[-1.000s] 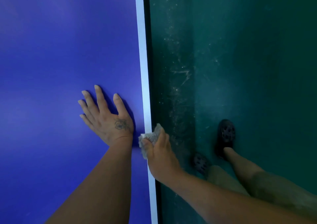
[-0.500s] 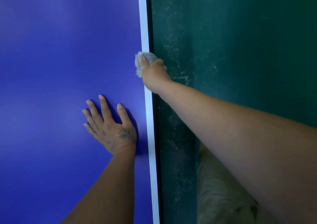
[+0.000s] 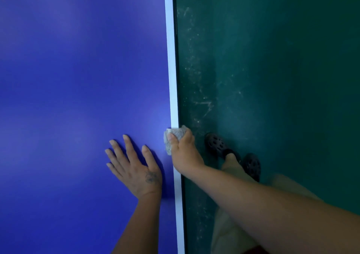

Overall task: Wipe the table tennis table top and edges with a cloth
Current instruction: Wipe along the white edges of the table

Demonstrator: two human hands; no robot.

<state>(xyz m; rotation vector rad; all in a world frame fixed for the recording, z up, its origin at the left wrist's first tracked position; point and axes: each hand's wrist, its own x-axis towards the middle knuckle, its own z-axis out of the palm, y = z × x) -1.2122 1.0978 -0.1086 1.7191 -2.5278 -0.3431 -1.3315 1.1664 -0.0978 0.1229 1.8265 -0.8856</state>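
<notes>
The blue table tennis table top (image 3: 78, 78) fills the left half of the view, with a white line (image 3: 172, 59) running along its right edge. My right hand (image 3: 184, 152) grips a bunched grey cloth (image 3: 175, 135) and holds it against that edge, thumb on top and fingers wrapped down the side. My left hand (image 3: 134, 166) lies flat on the blue top just left of the cloth, fingers spread and straight.
Right of the table is a dark green floor (image 3: 272, 59) with pale scuff marks near the table. My feet in dark perforated clogs (image 3: 216, 143) stand on it close to the edge.
My right hand with the cloth slid far up along the edge, then came back toward me to a spot beside my left hand. The left hand has stayed flat on the top.
</notes>
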